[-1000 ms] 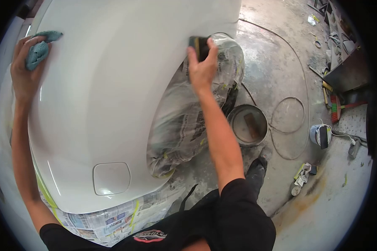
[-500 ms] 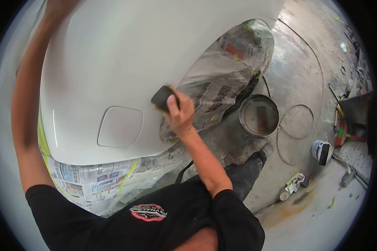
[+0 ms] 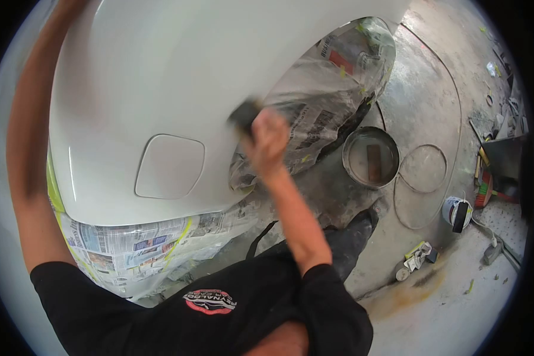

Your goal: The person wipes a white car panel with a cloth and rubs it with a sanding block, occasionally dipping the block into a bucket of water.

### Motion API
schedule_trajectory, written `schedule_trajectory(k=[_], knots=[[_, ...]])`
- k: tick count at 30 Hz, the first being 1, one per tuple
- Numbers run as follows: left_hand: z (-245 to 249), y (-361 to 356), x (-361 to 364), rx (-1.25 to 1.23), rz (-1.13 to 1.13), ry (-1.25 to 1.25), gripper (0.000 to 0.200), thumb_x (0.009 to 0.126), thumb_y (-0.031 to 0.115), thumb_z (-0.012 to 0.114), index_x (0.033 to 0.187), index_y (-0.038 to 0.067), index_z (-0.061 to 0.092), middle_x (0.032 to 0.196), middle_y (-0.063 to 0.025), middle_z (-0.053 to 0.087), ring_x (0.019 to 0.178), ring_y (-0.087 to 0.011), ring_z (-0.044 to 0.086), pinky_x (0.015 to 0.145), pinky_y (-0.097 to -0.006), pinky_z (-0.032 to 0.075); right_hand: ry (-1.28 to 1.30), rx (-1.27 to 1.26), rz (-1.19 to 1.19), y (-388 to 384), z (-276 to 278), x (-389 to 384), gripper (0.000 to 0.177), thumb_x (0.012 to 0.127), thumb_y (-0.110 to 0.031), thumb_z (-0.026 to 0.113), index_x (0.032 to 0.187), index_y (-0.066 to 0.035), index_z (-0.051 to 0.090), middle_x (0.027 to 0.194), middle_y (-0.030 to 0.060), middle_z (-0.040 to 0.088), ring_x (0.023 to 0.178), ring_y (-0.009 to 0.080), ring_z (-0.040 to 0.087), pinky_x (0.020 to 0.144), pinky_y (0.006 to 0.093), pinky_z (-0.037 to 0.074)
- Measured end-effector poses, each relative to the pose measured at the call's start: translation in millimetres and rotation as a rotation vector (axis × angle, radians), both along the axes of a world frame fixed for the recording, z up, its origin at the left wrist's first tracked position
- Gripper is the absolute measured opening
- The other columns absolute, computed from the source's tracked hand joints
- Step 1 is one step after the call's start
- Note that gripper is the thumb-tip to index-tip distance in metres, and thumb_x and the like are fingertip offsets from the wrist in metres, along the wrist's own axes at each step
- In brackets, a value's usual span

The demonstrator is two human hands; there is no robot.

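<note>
My right hand [image 3: 269, 139] is closed around a dark sanding block [image 3: 243, 115], which is blurred by motion. In the head view, the block is against the white car body panel [image 3: 160, 83], near the edge of the wheel arch. Newspaper and plastic masking [image 3: 314, 113] cover the wheel opening beside that hand. Below and left of the block is the outline of a square fuel flap [image 3: 171, 166]. My left arm [image 3: 29, 130] stretches up along the left side of the car, and its hand lies beyond the top edge of the view.
A round bucket [image 3: 371, 132] with a brown block in it stands on the floor to the right. A thin hose [image 3: 458, 101] loops past it. Taped newspaper [image 3: 142, 249] covers the lower bumper. A small white tub [image 3: 451, 207] and scraps [image 3: 420, 256] lie farther right.
My right hand has moved up and to the right with the sanding block, along the panel's edge. The view has shifted slightly, and my left hand has slipped out at the top.
</note>
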State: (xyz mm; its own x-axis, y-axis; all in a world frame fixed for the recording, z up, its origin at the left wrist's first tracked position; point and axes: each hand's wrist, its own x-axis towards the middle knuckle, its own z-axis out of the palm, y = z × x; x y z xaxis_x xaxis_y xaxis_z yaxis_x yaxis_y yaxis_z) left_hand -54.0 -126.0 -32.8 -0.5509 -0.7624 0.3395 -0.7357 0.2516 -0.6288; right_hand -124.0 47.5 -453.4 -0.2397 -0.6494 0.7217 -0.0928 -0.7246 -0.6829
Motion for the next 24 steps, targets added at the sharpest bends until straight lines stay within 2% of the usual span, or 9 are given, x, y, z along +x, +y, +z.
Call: schedule_trajectory(k=[3,6,10,13,16,19,21,22,24], knots=[[-7.0,5.4,-0.2,0.004,0.011,0.042,0.014,0.088,0.011,0.078,0.101,0.013,0.076,0.106,-0.0033,0.071,0.108,-0.019,0.062,0.098,-0.0401,0.05,-0.273,0.276,-0.046,-146.7,25.3,-37.7,0.063,0.089,-0.019,0.081,0.139,0.0,0.048,0.128,0.0242,0.059,0.118,0.0417,0.058,0.1,0.0481,0.047],[-0.3,0.0,7.7,0.005,0.029,0.043,0.014,0.088,0.01,0.078,0.102,0.012,0.076,0.106,-0.0034,0.072,0.106,-0.0195,0.063,0.097,-0.0403,0.05,-0.333,0.348,-0.067,-178.6,19.2,-37.5,0.065,0.088,-0.015,0.082,0.141,-0.002,0.048,0.125,0.0231,0.06,0.114,0.0405,0.061,0.097,0.0478,0.049],[1.1,2.3,-6.6,0.075,-0.048,-0.021,0.016,0.087,0.009,0.078,0.102,0.011,0.075,0.107,-0.0034,0.073,0.105,-0.0199,0.063,0.096,-0.0399,0.05,-0.118,0.096,-0.012,-18.5,16.7,-3.3,0.073,0.083,-0.013,0.085,0.145,-0.005,0.047,0.12,0.0216,0.062,0.108,0.0382,0.064,0.093,0.045,0.053],[14.1,-23.0,36.1,0.043,-0.077,0.209,0.033,0.08,0.032,0.087,0.097,0.005,0.08,0.095,-0.0107,0.078,0.095,-0.026,0.064,0.1,-0.0553,0.049,-0.137,0.09,0.015,-43.7,3.7,-8.2,0.072,0.084,-0.013,0.085,0.144,-0.005,0.047,0.12,0.0226,0.062,0.108,0.0394,0.064,0.095,0.0452,0.052],[31.8,-10.8,53.0,0.097,0.044,-0.012,0.031,0.094,0.018,0.075,0.124,0.009,0.072,0.128,-0.0078,0.068,0.12,-0.0227,0.066,0.101,-0.0313,0.049,-0.289,0.274,-0.072,-203.2,9.0,-43.9,0.067,0.087,-0.02,0.082,0.141,-0.003,0.048,0.125,0.0268,0.062,0.11,0.0446,0.063,0.097,0.0483,0.05],[31.7,-10.4,48.3,0.071,0.085,-0.064,0.031,0.093,0.016,0.075,0.124,0.009,0.071,0.127,-0.0074,0.069,0.119,-0.0226,0.066,0.101,-0.0319,0.05,-0.407,0.634,-0.021,-292.8,7.9,-77.7,0.063,0.09,-0.026,0.078,0.137,0.003,0.049,0.126,0.0297,0.062,0.114,0.0464,0.061,0.1,0.0491,0.048],[27.6,-8.7,43.1,0.052,0.039,-0.055,0.03,0.092,0.017,0.076,0.12,0.01,0.072,0.123,-0.0073,0.069,0.115,-0.0241,0.067,0.098,-0.0321,0.05,-0.382,0.526,-0.051,-272.8,6.4,-66.4,0.061,0.09,-0.025,0.078,0.136,0.005,0.05,0.122,0.0291,0.063,0.111,0.045,0.062,0.099,0.0507,0.048],[26.4,-10.1,40.3,0.037,0.012,-0.047,0.029,0.091,0.017,0.076,0.119,0.011,0.073,0.121,-0.0072,0.069,0.114,-0.0249,0.068,0.096,-0.0322,0.051,-0.261,0.352,-0.241,-241.2,11.3,-52.5,0.06,0.091,-0.025,0.077,0.138,0.002,0.051,0.123,0.0263,0.063,0.11,0.0432,0.062,0.098,0.0505,0.048],[26.7,-9.6,38.9,0.061,0.037,-0.016,0.029,0.091,0.017,0.076,0.119,0.011,0.073,0.121,-0.0065,0.069,0.114,-0.024,0.068,0.096,-0.0319,0.051,-0.275,0.274,-0.062,-160.2,31.6,-41.4,0.061,0.092,-0.025,0.077,0.141,0.001,0.05,0.124,0.0233,0.063,0.112,0.0408,0.062,0.099,0.0487,0.048]])
